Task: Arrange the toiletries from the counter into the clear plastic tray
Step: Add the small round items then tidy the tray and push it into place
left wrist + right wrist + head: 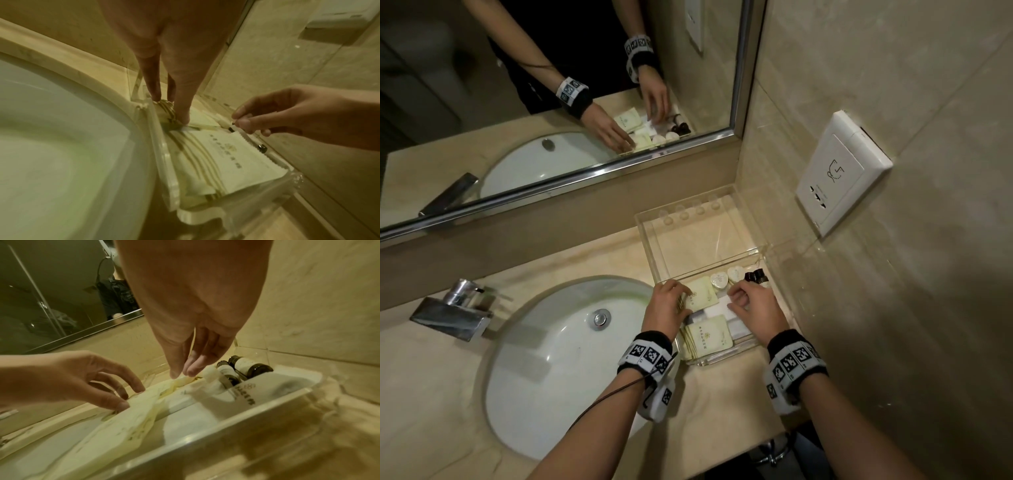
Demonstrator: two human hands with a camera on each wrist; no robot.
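Note:
The clear plastic tray (709,240) stands on the counter in the corner, right of the sink. Its near half holds pale yellow sachets (709,337), white packets (736,327), two heart-shaped soaps (726,277) and two dark bottles (756,277). My left hand (671,301) pinches a stack of sachets (166,107) standing on edge against the tray's left wall (164,170). My right hand (743,298) has thumb and forefinger (183,371) pinched together at the edge of a flat sachet (700,296). The bottles (252,368) lie just right of it.
A white oval sink (551,342) with a chrome faucet (455,311) lies left of the tray. A mirror (551,102) runs along the back wall and a white wall socket (842,174) sits on the right wall. The tray's far half is bare.

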